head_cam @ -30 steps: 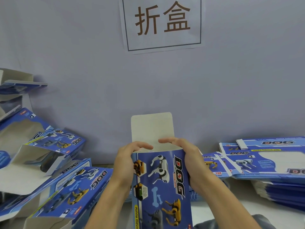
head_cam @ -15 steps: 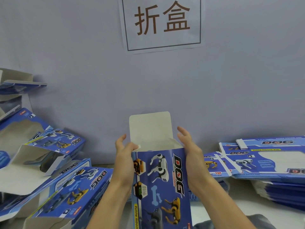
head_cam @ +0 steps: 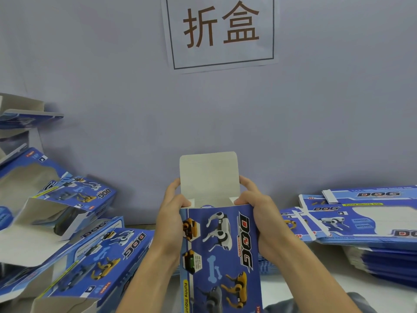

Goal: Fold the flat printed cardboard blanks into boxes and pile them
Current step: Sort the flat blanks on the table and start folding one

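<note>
I hold a blue printed box (head_cam: 221, 249) with robot dogs and the word DOG upright in front of me. Its grey top flap (head_cam: 208, 175) stands up, and the top is open. My left hand (head_cam: 171, 213) grips the box's upper left edge, thumb at the front corner and fingers behind the flap. My right hand (head_cam: 259, 213) grips the upper right edge the same way, with the thumb over the small side flap. A stack of flat blanks (head_cam: 361, 222) lies to the right. Folded boxes (head_cam: 74, 256) are piled at the left.
A grey wall (head_cam: 316, 120) stands close behind, with a paper sign (head_cam: 220, 30) bearing two characters. The white table (head_cam: 316, 288) shows under the stacks. A dark bit of clothing (head_cam: 361, 306) shows at the bottom right.
A second ago my fingers pressed over the box's top. They lifted off with fingers straight, and now both hands grip the upper corners with thumbs on the small side flaps.
</note>
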### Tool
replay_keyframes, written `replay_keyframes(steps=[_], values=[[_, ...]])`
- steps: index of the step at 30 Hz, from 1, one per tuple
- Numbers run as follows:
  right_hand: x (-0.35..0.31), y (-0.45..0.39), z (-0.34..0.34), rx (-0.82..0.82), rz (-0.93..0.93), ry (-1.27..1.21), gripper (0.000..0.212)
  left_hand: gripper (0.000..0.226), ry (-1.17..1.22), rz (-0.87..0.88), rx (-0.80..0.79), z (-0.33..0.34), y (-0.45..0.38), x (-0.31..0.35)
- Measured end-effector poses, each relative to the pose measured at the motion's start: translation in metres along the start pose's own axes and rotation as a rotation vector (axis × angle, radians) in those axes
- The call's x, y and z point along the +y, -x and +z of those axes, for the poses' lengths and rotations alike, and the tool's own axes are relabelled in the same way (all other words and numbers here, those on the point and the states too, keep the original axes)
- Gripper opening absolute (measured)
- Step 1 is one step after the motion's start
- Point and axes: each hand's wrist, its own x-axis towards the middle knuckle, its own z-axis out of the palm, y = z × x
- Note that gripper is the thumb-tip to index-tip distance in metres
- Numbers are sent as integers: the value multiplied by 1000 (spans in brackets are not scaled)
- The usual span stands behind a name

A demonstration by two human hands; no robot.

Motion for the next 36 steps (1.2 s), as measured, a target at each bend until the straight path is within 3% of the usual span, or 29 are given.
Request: replay_keyframes(steps=[7, 11, 15, 19, 22, 24, 26, 29, 32, 36], values=[[-8, 1, -5, -72, 57, -145, 45, 39, 18, 15, 23, 0, 1, 1], [-5, -2, -7, 5, 56, -173, 37, 35, 11, 38, -3, 1, 1, 2], [3, -2, -4, 67, -45, -188, 22, 17, 50, 118, 1, 1, 5, 2], [10, 3, -2, 58, -142, -352, 36, 53, 117, 161, 141, 4, 5, 0], [11, 5, 0, 51, -184, -221, 46, 71, 32, 121, 142, 8, 7, 2], [10, 5, 2, 68, -172, -101, 50, 49, -26, 174, 113, 6, 4, -1], [9, 4, 2, 57, -198, -29, 39, 29, -87, 248, 83, 4, 2, -3], [9, 2, 1, 49, -231, -50, 18, 32, -131, 283, 20, 2, 2, -5], [10, 4, 2, 26, -220, -75, 19, 31, -106, 266, 24, 4, 2, -5], [8, 8, 3, 11, -233, -13, 26, 39, -196, 372, 9, 11, 4, -3]])
